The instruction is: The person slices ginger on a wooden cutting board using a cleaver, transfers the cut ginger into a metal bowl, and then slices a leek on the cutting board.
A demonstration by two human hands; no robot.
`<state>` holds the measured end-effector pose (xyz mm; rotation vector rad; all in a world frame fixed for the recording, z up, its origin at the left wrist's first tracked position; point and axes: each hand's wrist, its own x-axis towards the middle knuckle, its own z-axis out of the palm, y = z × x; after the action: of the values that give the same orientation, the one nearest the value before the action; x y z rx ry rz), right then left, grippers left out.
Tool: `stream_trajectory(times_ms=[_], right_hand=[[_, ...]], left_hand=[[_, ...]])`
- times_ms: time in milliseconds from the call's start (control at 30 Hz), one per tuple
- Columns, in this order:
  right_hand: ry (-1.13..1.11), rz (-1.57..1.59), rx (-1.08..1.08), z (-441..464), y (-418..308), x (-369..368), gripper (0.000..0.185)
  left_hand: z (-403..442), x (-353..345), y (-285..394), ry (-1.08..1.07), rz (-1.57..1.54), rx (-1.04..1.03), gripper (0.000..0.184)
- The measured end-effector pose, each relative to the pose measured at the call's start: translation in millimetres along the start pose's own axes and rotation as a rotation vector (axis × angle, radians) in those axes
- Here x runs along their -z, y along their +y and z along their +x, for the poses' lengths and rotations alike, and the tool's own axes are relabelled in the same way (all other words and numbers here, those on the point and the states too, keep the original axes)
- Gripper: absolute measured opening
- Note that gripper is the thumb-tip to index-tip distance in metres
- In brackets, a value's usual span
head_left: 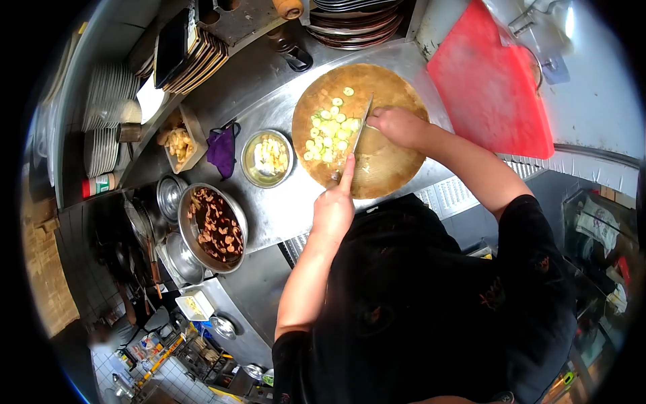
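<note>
A round wooden chopping board [387,178] lies on the steel counter before me. My left hand [334,210] grips a kitchen knife [364,124], its index finger stretched along the blade's near end. Over the board's right half, my right hand [398,128] has its fingers curled close beside the blade; whatever they hold is hidden. Left of the knife are spread pale green round slices [328,135] with darker green rims. Beside the board stands a small steel bowl [245,176] with pale yellowish pieces in it.
A large steel bowl [243,232] of brown pieces in dark liquid stands at the left. Near it are a purple cloth [221,151] and a tub [195,155] of yellowish pieces. A red board [488,87] leans at the right. Stacked plates [111,97] fill the left shelf.
</note>
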<state>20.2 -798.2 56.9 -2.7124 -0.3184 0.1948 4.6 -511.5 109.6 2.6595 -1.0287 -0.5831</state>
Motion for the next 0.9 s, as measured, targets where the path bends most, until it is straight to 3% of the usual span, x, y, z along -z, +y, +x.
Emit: stream_trajectory(times_ms=[167,267,767,900], right_hand=[[0.007,0.008,0.018,-3.9,1.4,0.3,0.026],[0.036,0.028,0.002,-5.6,0.1,-1.7,0.026],[0.07,-0.051,0.043,-10.6,9.4,-12.8,0.022],[0.107,-0.028,0.066,-17.9,11.9,-12.0,0.021]], left_hand=[[-13.6,28.8,11.9,0.036,-0.007,-0.028,0.099],[-7.0,24.9,13.2,-0.048,-0.016,0.027,0.095],[1.9,7.5,12.5,-0.034,0.041,-0.02,0.097],[-11.9,32.7,22.6,-0.025,0.012,-0.049,0.097]])
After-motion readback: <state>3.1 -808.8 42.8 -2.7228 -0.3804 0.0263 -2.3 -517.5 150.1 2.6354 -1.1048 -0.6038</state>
